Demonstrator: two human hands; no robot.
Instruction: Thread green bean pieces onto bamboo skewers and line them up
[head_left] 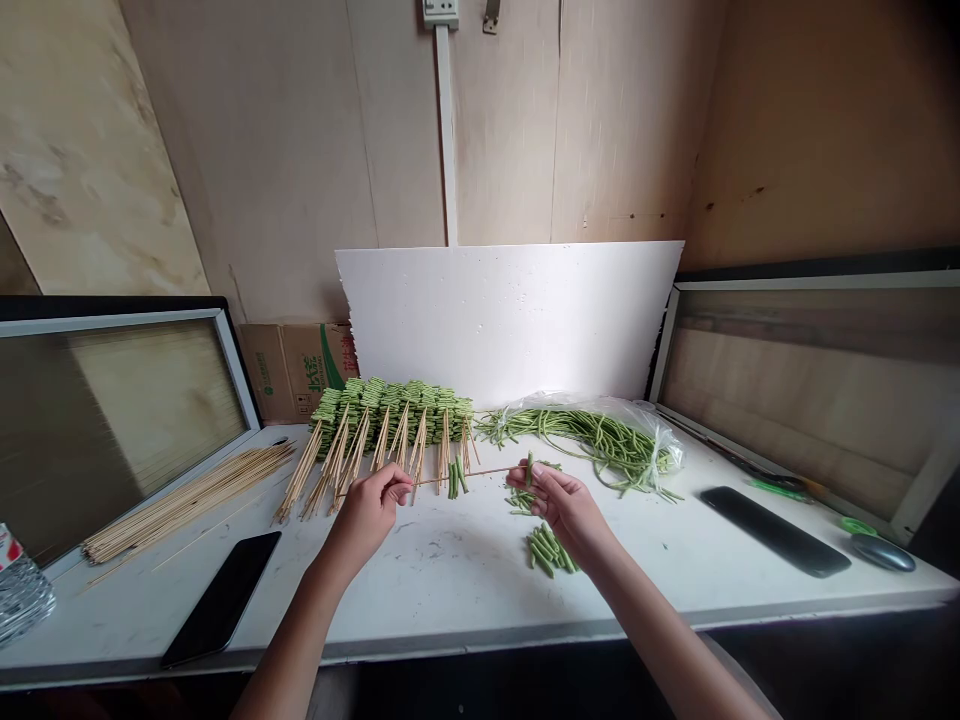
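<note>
My left hand (376, 500) is closed on a thin wooden skewer (487, 471) held level above the table. A few short green bean pieces (457, 477) are threaded crosswise on its middle. At the skewer's right end, my right hand (559, 500) pinches another cut piece of green bean (529, 468); whether the tip has gone through it I cannot tell. Below my right hand lies a small pile of cut green beans (551, 550). Behind my left hand, many finished bean skewers (390, 410) are stacked, sticks toward me.
Loose skewers (187, 490) lie at the left, near a black phone (223, 598) and a plastic bottle (22, 590). Long beans (600, 440) rest in a clear bag at the back right. A black flat object (775, 531) and a mouse (883, 552) are at the right. A white board (510, 320) stands behind.
</note>
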